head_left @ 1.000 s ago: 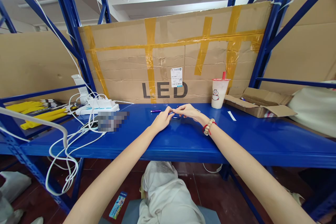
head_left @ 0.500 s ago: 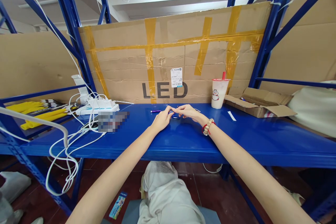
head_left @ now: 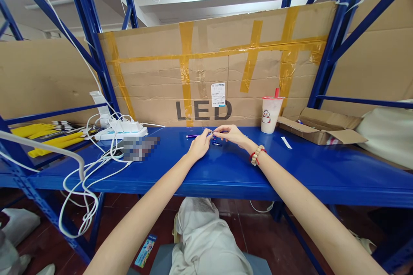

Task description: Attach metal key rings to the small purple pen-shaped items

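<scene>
Grips of L hand & R hand both pinched w/ fingertips close together on a small piece, too tiny to ID, L of cup. Further L of cup: purple pen, long axis approx. side-to-side, nearer L hand; can't tell if held. Dark-blue item btwn hands, also L of cup.

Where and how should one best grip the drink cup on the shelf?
Probably the sides of the cup, around its middle, from the front: it stands upright, narrows downward, and the red straw sticks up from its top, making a grip from above awkward.
</scene>
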